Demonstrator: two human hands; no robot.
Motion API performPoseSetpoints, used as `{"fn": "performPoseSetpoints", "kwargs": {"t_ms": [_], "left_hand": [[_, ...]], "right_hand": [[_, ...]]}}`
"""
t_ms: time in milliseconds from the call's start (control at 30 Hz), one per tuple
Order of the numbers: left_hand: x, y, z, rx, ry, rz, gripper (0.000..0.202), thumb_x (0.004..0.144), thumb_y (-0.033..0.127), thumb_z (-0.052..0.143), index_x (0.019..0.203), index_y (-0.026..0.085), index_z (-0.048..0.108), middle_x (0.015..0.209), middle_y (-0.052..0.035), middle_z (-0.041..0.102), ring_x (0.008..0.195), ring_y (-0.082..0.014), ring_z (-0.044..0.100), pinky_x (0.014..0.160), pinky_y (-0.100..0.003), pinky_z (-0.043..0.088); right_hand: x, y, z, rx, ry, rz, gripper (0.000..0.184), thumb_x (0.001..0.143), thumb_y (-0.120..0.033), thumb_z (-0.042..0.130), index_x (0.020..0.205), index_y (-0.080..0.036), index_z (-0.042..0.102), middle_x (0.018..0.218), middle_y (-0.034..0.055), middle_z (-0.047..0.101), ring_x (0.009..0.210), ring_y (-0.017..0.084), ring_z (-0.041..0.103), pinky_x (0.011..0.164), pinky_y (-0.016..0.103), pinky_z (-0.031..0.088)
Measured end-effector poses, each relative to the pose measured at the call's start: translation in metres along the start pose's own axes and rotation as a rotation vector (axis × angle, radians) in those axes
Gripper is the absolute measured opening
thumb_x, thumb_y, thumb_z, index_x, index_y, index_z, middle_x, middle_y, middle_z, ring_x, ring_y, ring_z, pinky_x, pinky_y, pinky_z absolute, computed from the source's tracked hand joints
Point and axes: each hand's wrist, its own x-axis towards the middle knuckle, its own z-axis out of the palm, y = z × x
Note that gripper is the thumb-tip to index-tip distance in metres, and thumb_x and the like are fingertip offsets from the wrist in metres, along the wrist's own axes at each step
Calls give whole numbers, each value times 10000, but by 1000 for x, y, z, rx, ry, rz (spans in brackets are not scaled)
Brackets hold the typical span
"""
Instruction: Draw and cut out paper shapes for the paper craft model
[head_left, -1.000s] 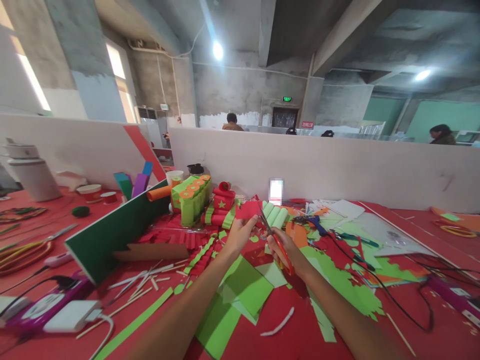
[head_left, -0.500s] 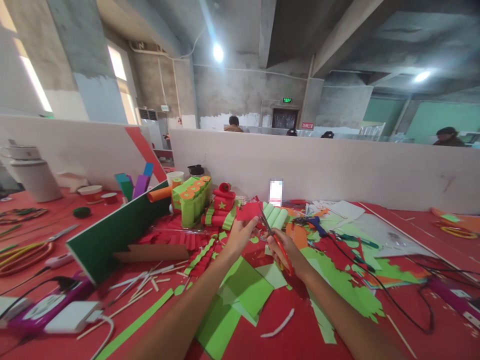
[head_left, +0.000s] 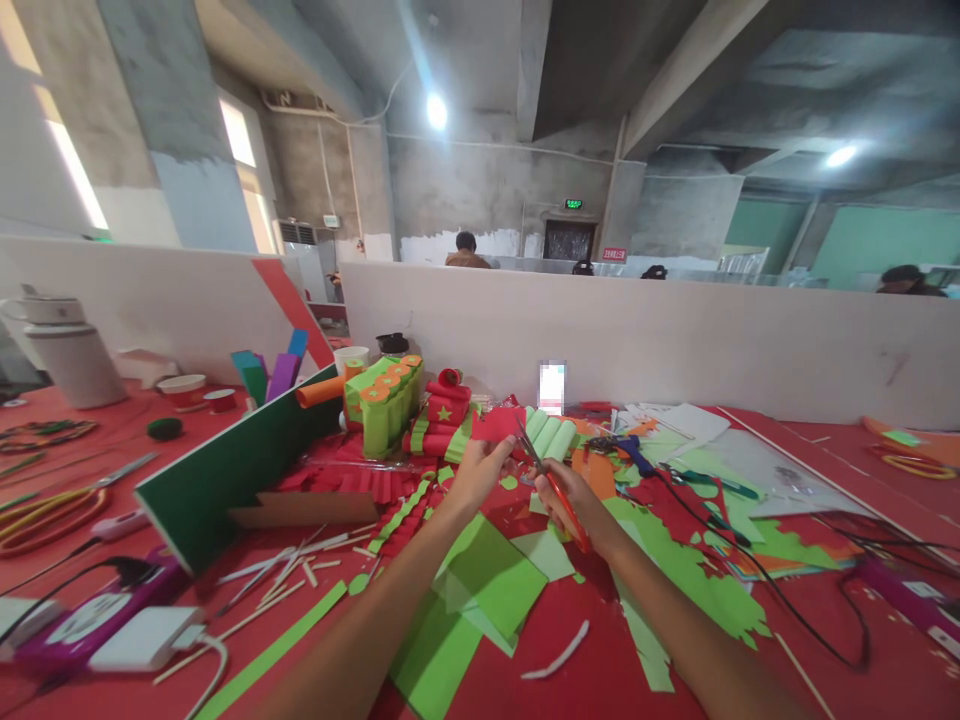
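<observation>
My left hand (head_left: 478,473) pinches a small piece of red paper (head_left: 495,424) above the red table. My right hand (head_left: 568,497) grips red-handled scissors (head_left: 550,483), whose blades point up at the right edge of that paper. Both hands hover in front of rolled green paper tubes (head_left: 551,435) and a stack of red and green paper rolls (head_left: 442,412). Green paper sheets (head_left: 484,580) lie under my forearms.
A green board (head_left: 225,462) leans at the left, with sticks, a white charger (head_left: 146,637) and cables near it. A white jug (head_left: 66,345) stands far left. Paper scraps, a glue gun (head_left: 626,445) and black cords cover the right side. A white partition (head_left: 675,335) runs behind; people sit beyond it.
The hands, paper and scissors have stayed nearly still; the view has shifted slightly, so everything sits a little lower in the picture.
</observation>
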Motion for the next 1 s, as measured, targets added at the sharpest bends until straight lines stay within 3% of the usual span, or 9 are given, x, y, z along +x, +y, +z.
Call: {"fn": "performPoseSetpoints", "kwargs": {"t_ms": [367,667,1000], "left_hand": [[1,4,-4,50,-19,-18,380,782,467,567,633,126,642,494,-4,542,470,-113,462,501,-241,335],[4,2,-4,25,-39,-19,357,776,449,571,639,126,633,496,-4,542,481,-110,452,519,-243,338],[4,0,-6,16,-54,-16,370,787,439,574,629,114,653,482,-4,547,462,-106,453,511,-240,336]], "right_hand": [[-2,-7,-4,-19,-41,-7,350,863,-546,604,929,-205,555,542,-90,378,382,67,313,366,188,251],[0,0,-7,-102,-17,-12,320,869,-517,606,962,-212,577,557,-77,376,400,76,310,372,197,233],[-2,-9,-6,-103,-26,-26,310,870,-491,612,959,-196,575,593,-68,426,403,67,329,372,191,262]]}}
